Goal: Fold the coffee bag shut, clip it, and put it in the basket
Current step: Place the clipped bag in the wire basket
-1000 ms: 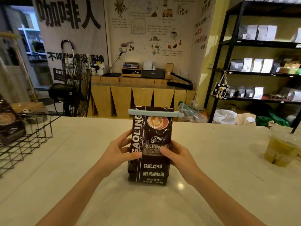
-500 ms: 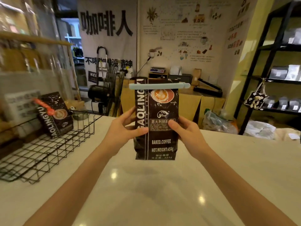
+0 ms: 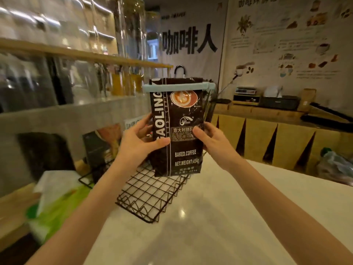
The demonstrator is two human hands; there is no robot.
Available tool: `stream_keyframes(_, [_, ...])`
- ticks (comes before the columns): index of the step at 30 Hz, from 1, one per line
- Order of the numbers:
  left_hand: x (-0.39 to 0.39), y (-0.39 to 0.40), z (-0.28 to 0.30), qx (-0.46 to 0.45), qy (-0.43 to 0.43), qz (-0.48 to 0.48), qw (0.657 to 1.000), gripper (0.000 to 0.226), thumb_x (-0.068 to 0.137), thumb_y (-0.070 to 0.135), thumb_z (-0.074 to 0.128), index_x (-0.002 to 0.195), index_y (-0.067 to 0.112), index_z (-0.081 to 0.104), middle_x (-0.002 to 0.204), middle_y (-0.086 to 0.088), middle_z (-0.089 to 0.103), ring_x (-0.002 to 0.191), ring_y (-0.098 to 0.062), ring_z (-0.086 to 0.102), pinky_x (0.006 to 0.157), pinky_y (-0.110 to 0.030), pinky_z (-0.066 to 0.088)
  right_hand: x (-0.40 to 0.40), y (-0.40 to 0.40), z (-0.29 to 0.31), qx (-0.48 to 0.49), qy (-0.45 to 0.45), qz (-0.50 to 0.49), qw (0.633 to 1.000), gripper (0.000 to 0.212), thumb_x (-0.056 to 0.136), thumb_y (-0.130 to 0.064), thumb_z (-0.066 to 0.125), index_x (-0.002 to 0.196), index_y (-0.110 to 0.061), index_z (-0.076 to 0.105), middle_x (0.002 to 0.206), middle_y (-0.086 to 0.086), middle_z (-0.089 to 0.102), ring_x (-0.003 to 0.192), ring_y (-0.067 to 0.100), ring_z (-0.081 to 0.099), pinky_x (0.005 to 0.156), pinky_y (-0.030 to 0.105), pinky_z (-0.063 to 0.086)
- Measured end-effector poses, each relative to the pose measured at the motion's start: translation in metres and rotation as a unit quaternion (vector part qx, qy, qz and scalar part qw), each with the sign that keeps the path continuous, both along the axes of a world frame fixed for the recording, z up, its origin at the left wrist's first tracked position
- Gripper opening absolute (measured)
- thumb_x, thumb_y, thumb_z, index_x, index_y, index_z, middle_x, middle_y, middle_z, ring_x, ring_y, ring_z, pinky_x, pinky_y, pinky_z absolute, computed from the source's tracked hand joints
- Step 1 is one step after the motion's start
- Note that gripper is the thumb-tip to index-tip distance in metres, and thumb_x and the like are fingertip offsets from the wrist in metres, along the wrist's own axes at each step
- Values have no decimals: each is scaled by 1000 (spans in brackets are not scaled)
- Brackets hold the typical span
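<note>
A dark brown coffee bag (image 3: 181,157) with white lettering hangs upright in the air above the black wire basket (image 3: 150,194). A pale blue clip (image 3: 177,87) runs across its folded top. My left hand (image 3: 137,144) grips the bag's left side, thumb on the front. My right hand (image 3: 212,140) grips its right side. The bag's bottom edge is over the basket's right part, apart from the wire. Another dark coffee bag (image 3: 99,148) leans at the basket's far left end, partly hidden by my left arm.
The basket stands on a white counter (image 3: 238,217). A green and white packet (image 3: 55,199) lies left of the basket. A glass case and shelf rise on the left. A wooden counter (image 3: 277,138) with devices runs along the back right.
Both hands have carried the clipped bag up off the counter and leftward, to above the basket. The view has swung left with it.
</note>
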State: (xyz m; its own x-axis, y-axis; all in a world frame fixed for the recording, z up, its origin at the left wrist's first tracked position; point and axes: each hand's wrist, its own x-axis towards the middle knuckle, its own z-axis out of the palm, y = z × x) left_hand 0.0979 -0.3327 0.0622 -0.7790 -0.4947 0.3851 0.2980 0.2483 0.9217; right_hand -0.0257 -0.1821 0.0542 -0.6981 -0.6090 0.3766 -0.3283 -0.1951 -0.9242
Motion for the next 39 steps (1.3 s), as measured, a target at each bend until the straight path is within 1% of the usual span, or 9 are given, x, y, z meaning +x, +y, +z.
stream_keyframes(4, [15,-45,-13,-12,23,77,997,83,64,5,75,134,23,37,125,4,56,110,-9,55,79,-21,49,1,-63,-4,44,-2,47,998,8,89,-33,52,95,-37,52,93,-20,60,75,-13,61,61,7,49])
stream_keyframes(8, [20,-73,-33,-9,27,141,990,81,65,7,75,134,24,37,105,18,54,93,5,55,67,-8,47,0,-107,-14,107,1,67,992,25,86,-40,54,109,-30,56,103,-11,65,93,3,62,78,20,51])
stream_keyframes(11, [20,-86,-53,7,15,189,982,82,64,7,77,134,24,38,112,10,56,97,-2,56,80,-20,49,0,-128,-21,126,-4,73,989,16,87,-32,57,101,-26,62,113,-1,64,90,7,65,71,17,55])
stream_keyframes(15, [17,-94,-74,0,-2,240,971,82,62,10,80,132,25,41,111,7,57,104,-10,56,91,-34,50,-1,-148,-33,171,-46,98,979,19,89,-30,54,101,-17,61,103,1,65,96,15,62,89,39,51])
stream_keyframes(18, [15,-101,-85,-21,-23,272,962,81,58,12,83,127,27,44,108,9,53,108,-16,56,93,-45,50,-2,-160,-43,180,-91,116,973,22,88,-37,53,95,-18,61,102,0,65,96,15,60,90,41,49])
stream_keyframes(22, [18,-106,-94,-32,-53,287,956,79,57,14,83,123,27,43,107,9,52,104,-13,54,92,-45,50,0,-171,-52,177,-122,138,967,25,89,-35,52,103,-15,59,101,0,64,94,14,60,84,33,49])
stream_keyframes(26, [20,-112,-104,-91,-102,295,946,84,56,23,83,127,25,37,126,-1,53,116,-17,50,97,-47,46,0,-177,-56,172,-132,172,961,29,91,-28,50,113,-10,55,106,4,64,98,15,60,79,27,49])
stream_keyframes(31, [19,-107,-107,-173,-135,317,923,81,66,29,76,134,23,33,130,-1,51,122,-17,46,101,-41,43,-4,-176,-61,184,-140,187,955,38,92,-32,48,123,-10,50,120,8,60,113,20,54,97,34,44])
stream_keyframes(39, [19,-102,-109,-185,-148,316,919,77,73,28,71,137,20,28,133,-5,50,122,-21,47,100,-44,44,0,-178,-59,247,-94,148,953,55,91,-44,43,137,-17,32,134,2,47,127,22,41,112,42,27])
